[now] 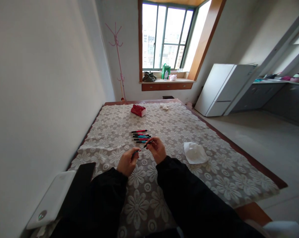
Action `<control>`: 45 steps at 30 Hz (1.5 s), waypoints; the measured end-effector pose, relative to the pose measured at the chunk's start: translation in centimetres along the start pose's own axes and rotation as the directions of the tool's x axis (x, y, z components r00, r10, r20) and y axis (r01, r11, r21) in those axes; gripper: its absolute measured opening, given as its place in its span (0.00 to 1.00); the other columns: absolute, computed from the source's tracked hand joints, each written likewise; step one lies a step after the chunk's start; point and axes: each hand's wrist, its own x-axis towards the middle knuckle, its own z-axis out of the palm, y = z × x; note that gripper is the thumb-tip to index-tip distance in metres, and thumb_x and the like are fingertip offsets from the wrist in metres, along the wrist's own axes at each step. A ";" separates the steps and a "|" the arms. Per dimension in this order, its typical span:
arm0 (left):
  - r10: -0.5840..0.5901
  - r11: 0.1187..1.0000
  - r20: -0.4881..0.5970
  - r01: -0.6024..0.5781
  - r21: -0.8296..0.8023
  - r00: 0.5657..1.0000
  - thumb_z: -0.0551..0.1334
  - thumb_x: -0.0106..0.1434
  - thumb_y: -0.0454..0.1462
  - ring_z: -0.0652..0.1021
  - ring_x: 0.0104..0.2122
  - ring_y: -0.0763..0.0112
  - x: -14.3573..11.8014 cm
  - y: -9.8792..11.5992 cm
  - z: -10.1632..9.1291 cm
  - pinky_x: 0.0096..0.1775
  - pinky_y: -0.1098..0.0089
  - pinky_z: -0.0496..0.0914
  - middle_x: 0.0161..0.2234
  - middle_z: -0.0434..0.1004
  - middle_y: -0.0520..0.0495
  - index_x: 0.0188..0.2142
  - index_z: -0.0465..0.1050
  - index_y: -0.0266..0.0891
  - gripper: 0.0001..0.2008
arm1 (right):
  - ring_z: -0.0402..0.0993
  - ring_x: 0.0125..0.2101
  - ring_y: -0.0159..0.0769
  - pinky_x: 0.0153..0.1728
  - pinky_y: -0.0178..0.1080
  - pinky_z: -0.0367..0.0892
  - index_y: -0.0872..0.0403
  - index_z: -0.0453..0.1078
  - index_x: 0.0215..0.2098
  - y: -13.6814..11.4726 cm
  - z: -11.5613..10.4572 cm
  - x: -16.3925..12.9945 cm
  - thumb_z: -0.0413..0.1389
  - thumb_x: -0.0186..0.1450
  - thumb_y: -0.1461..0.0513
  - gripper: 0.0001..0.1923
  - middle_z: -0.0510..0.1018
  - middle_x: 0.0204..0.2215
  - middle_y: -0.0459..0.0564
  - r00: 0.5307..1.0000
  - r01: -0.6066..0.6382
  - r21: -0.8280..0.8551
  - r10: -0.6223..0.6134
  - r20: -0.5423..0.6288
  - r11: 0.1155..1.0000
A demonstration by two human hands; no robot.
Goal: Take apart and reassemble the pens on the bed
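Left hand (127,162): over the near middle of the table; thumb and fingers closed in a pinch on a slim dark piece (136,152), apparently part of a pen.
Right hand (157,151): just right of the left; fingertips drawn together on a dark pen-like barrel (147,144), its tip toward the other hand. Whether anything joins the two pieces is too small to tell.
Pens (141,136): several, red or blue with black ends, lying side by side just beyond the hands; one red pen (139,131) slightly apart on the far side.
Risk, small parts: a loose pinch could drop a slim piece, likely hard to spot on the floral tablecloth (136,205).
Risk, knocks: right fingertips appear close to the pens' right ends; a low sweep could roll them out of line. Contact cannot be told.
Risk, sleeve: the right sleeve (189,185) swinging outward could drag the white paper (195,153).
Edges: wall along the left; brown table edge (238,147) at right, well apart from the hands, with floor beyond.
Room: bare cloth between pens and red packet (138,110), and rightward to the paper; tighter at near left, where a dark flat object (82,178) lies beside the left sleeve (104,191).
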 end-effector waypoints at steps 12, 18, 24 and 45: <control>0.015 1.000 0.057 -0.015 0.007 0.998 0.53 0.66 0.39 0.78 0.33 0.68 0.0 -0.5 -0.1 0.33 0.72 0.68 0.36 0.79 0.47 0.45 0.65 0.41 0.09 | 0.69 0.23 0.31 0.26 0.34 0.65 0.54 0.70 0.29 0.2 -0.5 0.1 0.63 0.54 0.59 0.09 0.74 0.23 0.44 0.979 -0.043 -0.359 0.110 0.169 0.933; 0.093 0.985 0.061 -0.101 0.142 0.994 0.54 0.65 0.39 0.78 0.35 0.67 -0.2 -0.4 -0.1 0.36 0.70 0.69 0.38 0.78 0.46 0.44 0.67 0.42 0.09 | 0.60 0.16 0.27 0.21 0.32 0.53 0.55 0.65 0.15 0.7 -1.3 0.2 0.56 0.63 0.52 0.22 0.63 0.11 0.41 0.965 0.025 -0.606 0.139 0.222 0.795; 0.003 0.996 0.039 -0.006 0.090 0.999 0.51 0.67 0.42 0.76 0.26 0.71 -0.2 0.4 -0.2 0.29 0.72 0.65 0.33 0.78 0.51 0.45 0.63 0.42 0.10 | 0.68 0.22 0.29 0.24 0.31 0.61 0.54 0.72 0.38 0.2 -0.9 0.1 0.58 0.60 0.51 0.16 0.75 0.25 0.44 0.957 -0.007 -0.396 0.121 0.264 0.918; -0.014 0.976 0.062 0.027 -0.214 0.998 0.54 0.66 0.46 0.74 0.28 0.71 -0.3 0.5 0.0 0.32 0.71 0.65 0.29 0.76 0.49 0.39 0.65 0.39 0.12 | 0.60 0.16 0.26 0.17 0.30 0.54 0.56 0.73 0.34 -0.9 0.3 -0.8 0.61 0.57 0.48 0.19 0.68 0.16 0.41 0.958 -0.134 -0.264 0.193 0.212 0.955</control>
